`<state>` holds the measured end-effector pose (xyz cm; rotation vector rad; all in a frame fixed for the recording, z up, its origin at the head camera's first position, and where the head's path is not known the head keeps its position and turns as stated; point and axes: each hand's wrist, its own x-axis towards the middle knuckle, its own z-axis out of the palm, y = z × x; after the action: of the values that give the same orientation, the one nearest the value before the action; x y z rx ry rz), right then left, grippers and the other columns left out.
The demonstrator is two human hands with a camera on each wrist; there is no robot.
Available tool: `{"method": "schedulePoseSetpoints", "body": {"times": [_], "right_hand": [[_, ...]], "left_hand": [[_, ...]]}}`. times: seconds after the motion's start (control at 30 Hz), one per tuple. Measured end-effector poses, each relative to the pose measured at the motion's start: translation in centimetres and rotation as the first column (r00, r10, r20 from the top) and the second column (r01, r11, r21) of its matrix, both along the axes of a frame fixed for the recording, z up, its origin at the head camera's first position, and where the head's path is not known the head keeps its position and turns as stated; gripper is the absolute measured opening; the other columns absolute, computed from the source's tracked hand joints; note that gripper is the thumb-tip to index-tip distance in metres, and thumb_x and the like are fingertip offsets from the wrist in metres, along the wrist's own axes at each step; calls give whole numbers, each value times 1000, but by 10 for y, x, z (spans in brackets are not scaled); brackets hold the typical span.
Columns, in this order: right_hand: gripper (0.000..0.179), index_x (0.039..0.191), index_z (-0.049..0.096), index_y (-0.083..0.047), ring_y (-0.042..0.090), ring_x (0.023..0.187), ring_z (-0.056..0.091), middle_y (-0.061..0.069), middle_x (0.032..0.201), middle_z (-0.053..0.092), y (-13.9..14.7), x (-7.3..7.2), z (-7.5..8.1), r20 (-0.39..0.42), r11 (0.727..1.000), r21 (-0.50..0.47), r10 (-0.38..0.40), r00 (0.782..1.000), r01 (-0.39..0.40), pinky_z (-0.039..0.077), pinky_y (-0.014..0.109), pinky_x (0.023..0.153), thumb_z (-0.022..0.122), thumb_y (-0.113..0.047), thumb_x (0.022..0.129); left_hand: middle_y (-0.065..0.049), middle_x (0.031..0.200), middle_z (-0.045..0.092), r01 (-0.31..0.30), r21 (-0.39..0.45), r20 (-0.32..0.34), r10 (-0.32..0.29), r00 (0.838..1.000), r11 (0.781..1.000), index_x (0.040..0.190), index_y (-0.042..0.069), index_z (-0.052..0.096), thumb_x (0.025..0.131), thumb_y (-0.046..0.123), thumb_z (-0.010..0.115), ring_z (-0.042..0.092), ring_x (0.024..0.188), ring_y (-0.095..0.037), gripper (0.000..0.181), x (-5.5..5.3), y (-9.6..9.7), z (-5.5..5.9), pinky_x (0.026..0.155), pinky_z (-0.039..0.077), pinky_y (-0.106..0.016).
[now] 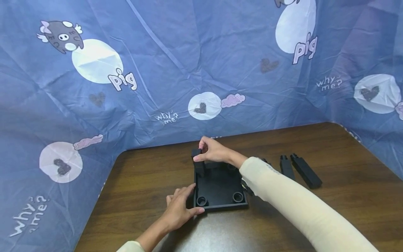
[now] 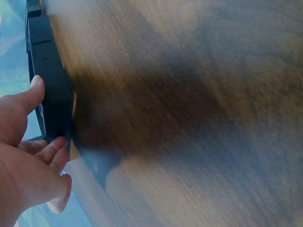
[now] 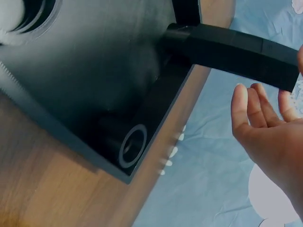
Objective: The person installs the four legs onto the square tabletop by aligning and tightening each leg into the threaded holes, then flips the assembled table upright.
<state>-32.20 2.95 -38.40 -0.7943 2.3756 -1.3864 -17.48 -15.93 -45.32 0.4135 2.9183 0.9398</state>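
Pinching upright black leg [image 1: 198, 168] at far-left corner of tray [image 1: 218, 187]: right hand [image 1: 216, 151]. Left hand [image 1: 179, 210] clamped round tray's near-left corner, thumb on near edge. Loose legs [image 1: 306, 170] on table [image 1: 148, 171], right.

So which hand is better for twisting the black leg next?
Probably the right hand: it pinches the black leg near its top. The left hand holds the near corner of the black tray, away from the leg.
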Motion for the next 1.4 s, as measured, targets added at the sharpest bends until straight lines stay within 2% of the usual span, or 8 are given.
{"method": "schedulePoseSetpoints", "body": {"times": [0.17,0.3,0.4,0.57,0.73,0.8,1.03,1.4], "right_hand": [[45,135,54,-6,23,111,55,13,131,56,8,-3,-1,-7,990,-44,132,991,-133,49,39,89,67,-15,93],[42,138,55,-6,20,88,56,14,126,58,9,-4,0,-48,978,-48,202,978,-204,50,34,76,60,-11,96],[37,133,59,-4,19,80,54,13,118,59,7,-3,-1,-78,982,-35,181,980,-184,47,33,72,61,-10,96],[30,115,60,0,21,100,58,14,114,63,0,-2,-3,-100,998,-15,60,993,-62,45,34,86,71,-13,89],[37,100,51,-2,18,80,52,8,89,55,-5,0,-5,-82,999,24,-19,996,21,42,31,74,79,-21,83],[39,101,51,-3,18,80,52,7,90,55,-3,0,-4,-74,1000,23,-12,997,14,43,31,75,79,-22,83],[51,137,56,-13,33,119,53,14,135,54,7,-3,3,-31,991,14,133,991,-132,45,43,95,71,-14,89],[34,125,64,-9,27,109,56,19,124,55,3,-4,2,-98,991,52,128,987,-123,47,35,85,64,-8,91]], "left_hand": [[-12,126,60,-1,10,-5,1,1000,1000,142,4,47,77,39,81,48,117,-28,82,1,0,0,84,25,-48],[-12,127,60,-6,3,-12,6,1000,1000,142,4,47,77,38,82,48,117,-28,81,2,-1,-1,83,25,-46],[-12,126,60,-6,3,-10,6,1000,1000,142,4,47,77,38,82,48,117,-28,81,1,0,-1,83,25,-46],[-11,126,60,-3,12,10,3,1000,1000,142,4,47,77,39,81,48,116,-28,82,1,0,-1,84,25,-47],[-11,127,60,1,15,17,-1,1000,1000,143,4,46,77,40,81,48,116,-28,82,2,1,-2,84,25,-48],[-11,126,60,3,15,13,-3,1000,1000,143,4,46,77,40,81,48,116,-28,82,2,2,-2,84,25,-48],[-11,124,61,-7,17,-6,7,1000,1000,142,3,47,76,38,82,48,114,-28,81,2,2,-2,83,25,-46],[-11,122,62,-15,13,-26,16,1000,1000,140,4,49,76,36,83,50,113,-27,80,1,2,-2,84,26,-47]]}}
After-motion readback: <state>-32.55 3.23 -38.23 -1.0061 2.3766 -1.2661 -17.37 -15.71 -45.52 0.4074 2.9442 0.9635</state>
